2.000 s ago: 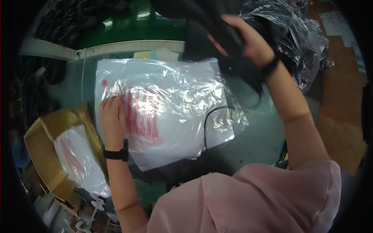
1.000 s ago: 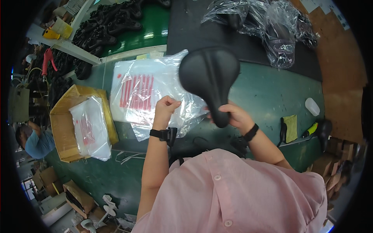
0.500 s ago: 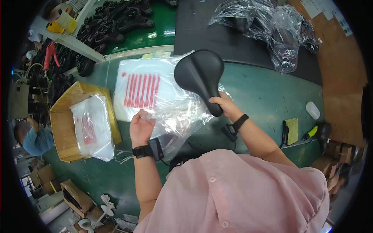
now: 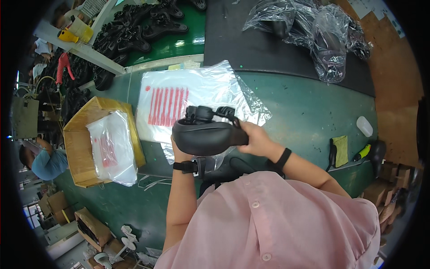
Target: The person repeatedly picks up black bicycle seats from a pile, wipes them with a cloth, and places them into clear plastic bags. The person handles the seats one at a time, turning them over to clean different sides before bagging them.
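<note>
A black bicycle saddle [image 4: 204,136] is tipped on edge in front of me, its clamp and underside parts facing away. My right hand [image 4: 255,140] is closed round the narrow nose of the saddle. Close against its wide rear end is my left hand [image 4: 180,154]; the saddle hides its fingers, so I cannot tell whether they hold anything. Beyond the saddle, a stack of clear plastic bags [image 4: 201,83] with red printed stripes lies on the green table. Loose clear film shows beneath the saddle, near the table's front edge.
At left stands a cardboard box [image 4: 74,152] holding more plastic bags [image 4: 114,139]. Bagged saddles [image 4: 329,45] lie on a black mat [image 4: 237,36] at the back. A cloth [image 4: 341,150] and a white container [image 4: 364,126] sit at right. Black saddles [image 4: 156,29] are heaped far left.
The saddle has come down and left, toward me, and turned from its top showing to standing on edge. My left hand has moved right, behind it; the raised film has dropped lower.
</note>
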A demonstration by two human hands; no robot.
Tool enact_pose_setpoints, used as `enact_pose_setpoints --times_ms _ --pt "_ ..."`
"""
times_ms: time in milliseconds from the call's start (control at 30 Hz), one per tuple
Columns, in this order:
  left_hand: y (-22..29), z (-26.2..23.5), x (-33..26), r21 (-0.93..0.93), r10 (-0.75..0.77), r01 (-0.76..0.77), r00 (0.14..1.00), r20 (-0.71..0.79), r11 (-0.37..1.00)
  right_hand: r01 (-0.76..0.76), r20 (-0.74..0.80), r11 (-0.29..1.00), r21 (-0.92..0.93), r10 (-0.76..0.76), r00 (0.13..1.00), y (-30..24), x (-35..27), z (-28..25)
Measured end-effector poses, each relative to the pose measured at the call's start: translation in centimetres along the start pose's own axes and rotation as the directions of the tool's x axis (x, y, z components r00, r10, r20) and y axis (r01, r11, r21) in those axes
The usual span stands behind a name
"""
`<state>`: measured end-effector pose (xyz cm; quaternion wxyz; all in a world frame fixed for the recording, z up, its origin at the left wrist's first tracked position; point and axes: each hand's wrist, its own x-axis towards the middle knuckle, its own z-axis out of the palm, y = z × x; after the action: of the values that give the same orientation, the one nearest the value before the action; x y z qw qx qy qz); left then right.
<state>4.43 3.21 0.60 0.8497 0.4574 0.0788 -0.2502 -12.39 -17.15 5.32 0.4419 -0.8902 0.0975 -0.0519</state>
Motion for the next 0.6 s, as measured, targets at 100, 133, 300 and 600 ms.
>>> enact_pose_setpoints --times_ms 100,133,300,600 --pt "1.0 -0.6 -0.3 0.225 0.068 -0.056 0.996 -0.049 0.973 -0.099 0.119 0.993 -0.061 0.106 0.987 1.3 0.1 2.0" --pt "1.6 -0.6 -0.4 0.326 0.12 -0.085 0.989 -0.088 0.942 -0.117 0.148 0.99 -0.08 0.127 0.981 1.6 0.0 2.5" --pt "7.6 6.6 -3.2 0.675 0.268 -0.648 0.761 0.591 0.352 -0.176 0.251 0.967 -0.183 0.219 0.943 -0.9 0.8 0.5" --pt "6.9 7.8 -8.6 0.752 0.056 -0.653 0.751 0.658 -0.085 -0.572 0.436 0.63 0.525 0.379 0.816 1.0 -0.3 -0.6"
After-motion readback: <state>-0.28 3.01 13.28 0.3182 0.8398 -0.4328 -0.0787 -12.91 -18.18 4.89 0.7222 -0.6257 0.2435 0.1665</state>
